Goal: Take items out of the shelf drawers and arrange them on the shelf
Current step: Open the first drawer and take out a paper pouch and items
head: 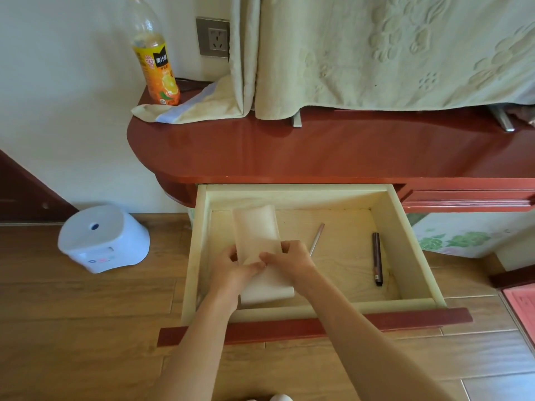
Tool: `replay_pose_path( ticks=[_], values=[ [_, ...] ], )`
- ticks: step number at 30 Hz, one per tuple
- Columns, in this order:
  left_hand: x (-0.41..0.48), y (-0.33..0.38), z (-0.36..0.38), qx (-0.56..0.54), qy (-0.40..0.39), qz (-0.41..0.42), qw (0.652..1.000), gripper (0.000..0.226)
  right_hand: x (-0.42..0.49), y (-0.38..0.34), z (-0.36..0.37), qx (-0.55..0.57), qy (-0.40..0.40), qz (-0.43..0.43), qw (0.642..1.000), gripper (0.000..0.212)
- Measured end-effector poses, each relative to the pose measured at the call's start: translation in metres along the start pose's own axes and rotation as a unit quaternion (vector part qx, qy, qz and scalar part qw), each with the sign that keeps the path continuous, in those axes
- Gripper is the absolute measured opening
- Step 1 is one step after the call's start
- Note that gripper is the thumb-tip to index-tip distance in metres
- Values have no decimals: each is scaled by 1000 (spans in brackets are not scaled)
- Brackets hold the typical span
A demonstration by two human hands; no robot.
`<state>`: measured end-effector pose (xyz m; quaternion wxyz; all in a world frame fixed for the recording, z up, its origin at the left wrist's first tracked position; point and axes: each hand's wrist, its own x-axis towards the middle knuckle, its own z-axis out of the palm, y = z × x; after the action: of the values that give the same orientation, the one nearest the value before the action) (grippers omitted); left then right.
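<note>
1 long red shelf (pixel 318 151) is running across the far side, and nothing from the drawers is looking arranged on its glossy top so far. 1 pale draped cover (pixel 390 53) is hanging over whatever is standing at the far right of it.

Below the shelf's near edge, 1 drawer (pixel 411 244) is standing pulled well out toward the person, while a 2nd drawer front (pixel 469 198) to its right is sitting closed, so I am judging that one untouched.

Inside the open drawer, toward its left, 1 pale folded sheet (pixel 254 227) is lying lengthwise from far to near, and it is bowing upward where it is being held. 1 juice bottle (pixel 157 65) is standing at the far left end of the shelf top.

Both hands are reaching into the drawer and meeting on the sheet. The left hand (pixel 231 267) is curling its fingers and thumb round the sheet's left edge, and the right hand (pixel 291 260) is pinching the right edge, with fingers clamped on the sheet rather than spread.

1 dark pen (pixel 377 259) is lying on the drawer floor at the right, well apart from the hands, and 1 thin silvery rod (pixel 317 238) is lying just beside the right hand.

So the task is appearing to be at its start: the 1st item is only being gripped, and 2 more are waiting in this drawer.
</note>
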<state>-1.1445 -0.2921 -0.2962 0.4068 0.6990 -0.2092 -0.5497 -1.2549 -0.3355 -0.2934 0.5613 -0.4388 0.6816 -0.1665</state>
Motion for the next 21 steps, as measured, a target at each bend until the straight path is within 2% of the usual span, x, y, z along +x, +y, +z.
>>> replay_pose_path(
  ticks=[3,7,12,21],
  values=[
    [-10,11,-4,-6,-4,53,999,57,-9,-4,-8,55,7,-35,998,34],
    [-20,33,-8,-40,-36,106,993,64,-23,-21,-17,89,9,-94,992,28],
    [-20,66,-14,-53,-45,150,986,49,-30,-59,-23,104,23,-142,984,13],
    [-2,130,-17,-84,26,181,980,41,-20,-130,-27,127,38,-186,974,27]
  ],
)
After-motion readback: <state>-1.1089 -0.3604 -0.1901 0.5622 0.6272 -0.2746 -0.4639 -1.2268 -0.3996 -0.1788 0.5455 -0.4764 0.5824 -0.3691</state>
